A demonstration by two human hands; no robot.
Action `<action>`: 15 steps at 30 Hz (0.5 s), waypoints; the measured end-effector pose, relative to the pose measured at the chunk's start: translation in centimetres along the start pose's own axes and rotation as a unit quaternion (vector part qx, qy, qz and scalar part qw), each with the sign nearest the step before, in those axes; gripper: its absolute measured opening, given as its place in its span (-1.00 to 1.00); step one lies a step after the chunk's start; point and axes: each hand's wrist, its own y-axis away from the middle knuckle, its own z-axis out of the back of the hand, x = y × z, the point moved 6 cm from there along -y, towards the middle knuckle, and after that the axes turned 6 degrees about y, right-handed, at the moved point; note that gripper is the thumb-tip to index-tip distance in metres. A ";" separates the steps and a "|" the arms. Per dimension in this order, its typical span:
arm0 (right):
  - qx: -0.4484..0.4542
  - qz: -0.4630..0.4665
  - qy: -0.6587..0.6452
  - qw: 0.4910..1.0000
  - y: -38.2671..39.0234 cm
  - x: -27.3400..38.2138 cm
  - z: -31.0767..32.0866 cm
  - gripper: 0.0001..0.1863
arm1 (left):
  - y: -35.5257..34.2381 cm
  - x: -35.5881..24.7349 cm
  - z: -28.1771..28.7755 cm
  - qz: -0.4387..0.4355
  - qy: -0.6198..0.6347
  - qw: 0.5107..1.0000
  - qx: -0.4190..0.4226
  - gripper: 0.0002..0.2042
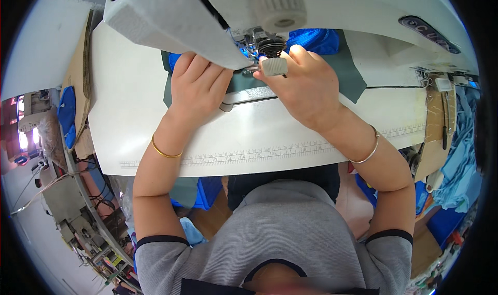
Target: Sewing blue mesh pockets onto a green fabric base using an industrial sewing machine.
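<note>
Both bare hands work well back from the near edge of the white bench (124,103), under the head of a white sewing machine (155,17). The left forearm rises nearly straight from the near edge, a thin gold bangle (165,148) around it; the left hand (199,85) is palm down, knuckles up, its fingers bent and pointing away from the body. The right forearm slants in from the near edge toward the middle, with a silver bangle (369,152) around it, and the right hand (306,87) is angled inward, its foremost fingertips close beside the needle area and partly covered by a white ribbed knob (275,66). A flat piece of dark green cloth (354,81) lies beneath both hands and spreads out past them on either side, with shiny bright blue fabric (317,39) at its far side. The left grip rests on the cloth to the left of the needle area, the right grip on it to the right; whether either one pinches the cloth or only presses it cannot be told, as the fingertips are partly hidden. Nearer the body, a printed ruler scale (259,154) runs along the near edge.
</note>
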 end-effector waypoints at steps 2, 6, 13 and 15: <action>-0.010 -0.006 0.002 1.000 -0.1 -0.1 0.0 -0.87 | 0.0 -0.2 0.0 -0.003 -0.015 1.000 -0.002 -0.78; -0.029 -0.021 -0.039 0.999 -0.2 0.0 -0.2 -0.89 | -0.2 -0.3 -0.1 -0.015 0.007 1.000 -0.002 -0.79; -0.061 -0.059 -0.043 0.995 -0.5 0.0 -0.1 -0.83 | -0.2 -0.5 -0.2 0.034 0.055 0.998 0.020 -0.83; -0.071 -0.062 -0.038 0.995 -0.5 0.0 -0.1 -0.82 | -0.2 -0.7 -0.2 0.022 0.060 0.998 0.020 -0.83</action>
